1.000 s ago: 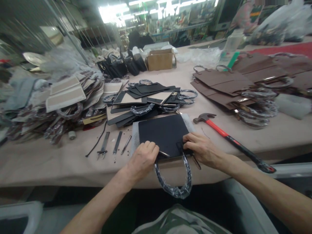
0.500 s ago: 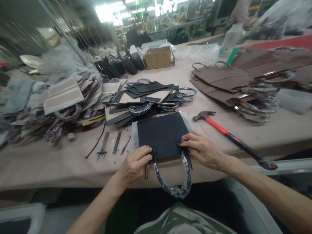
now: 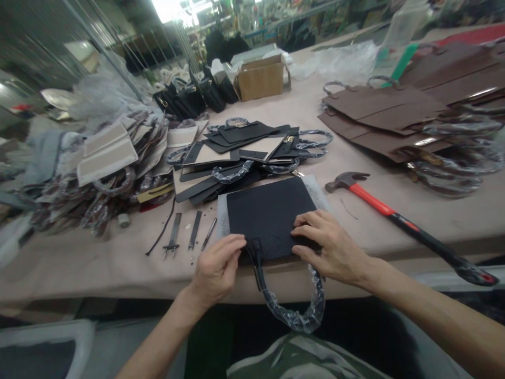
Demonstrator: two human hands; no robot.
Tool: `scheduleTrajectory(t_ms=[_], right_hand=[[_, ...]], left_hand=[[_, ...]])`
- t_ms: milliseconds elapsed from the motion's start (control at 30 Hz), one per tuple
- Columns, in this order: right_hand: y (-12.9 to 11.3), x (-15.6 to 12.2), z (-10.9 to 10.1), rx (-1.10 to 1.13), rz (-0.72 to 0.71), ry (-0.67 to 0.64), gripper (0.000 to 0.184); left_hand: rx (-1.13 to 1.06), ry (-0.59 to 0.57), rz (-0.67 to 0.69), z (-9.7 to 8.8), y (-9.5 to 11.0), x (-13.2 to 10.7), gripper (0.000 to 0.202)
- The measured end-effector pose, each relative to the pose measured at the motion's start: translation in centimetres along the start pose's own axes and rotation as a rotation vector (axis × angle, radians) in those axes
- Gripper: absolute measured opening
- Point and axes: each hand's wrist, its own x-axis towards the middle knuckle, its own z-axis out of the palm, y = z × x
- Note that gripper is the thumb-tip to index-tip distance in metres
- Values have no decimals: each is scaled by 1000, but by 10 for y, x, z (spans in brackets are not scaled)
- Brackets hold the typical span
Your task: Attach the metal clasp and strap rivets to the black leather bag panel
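A black leather bag panel [image 3: 268,210] lies on a pale sheet [image 3: 317,192] at the table's front. Its plastic-wrapped handle [image 3: 294,318] hangs over the edge towards me. My left hand [image 3: 216,266] is closed in a pinch at the panel's lower left corner, beside the left handle tab [image 3: 257,247]; the fingertips meet a thin black strap there. On the lower right of the panel rests my right hand [image 3: 331,245], thumb and fingers apart, covering the right handle tab. To the right lies a claw hammer [image 3: 373,199] with a red and black handle.
Left of the panel are a pronged punch [image 3: 172,237], a flat metal tool [image 3: 194,230] and a thin rod [image 3: 209,234]. Black bag panels [image 3: 244,150] are piled behind, with beige pieces [image 3: 108,150] at left, brown panels [image 3: 386,113] at right and a cardboard box [image 3: 260,79] at the back.
My right thumb has spread away from the fingers over the right tab. My left hand has turned slightly, and a black strap shows beside its fingertips. The camera view has shifted.
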Motion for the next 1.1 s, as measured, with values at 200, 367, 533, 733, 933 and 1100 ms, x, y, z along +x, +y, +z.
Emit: scheduleTrajectory(t_ms=[200,367,533,733,933,1100], right_hand=[[12,12,4,-2,-45,-14,9],[24,10,13,29,-89,56,9],[27,7,16,38,-82,50,13],[20,7,11,24,-62,10,10],[8,9,4,38,31,-57,10],[5,10,3,42,42,-60,11]], left_hand=[[399,-119,-810,-52,-51,27,13],[490,-265,-1019,-90,-82,36,14],[537,-392,-1022,-81,-84,36,17],[524,-507,-1062,-67,-99,45,22],[75,-313,-1205,-79,-97,37,24],[-446,-5,-1080,-69,-59,31,50]])
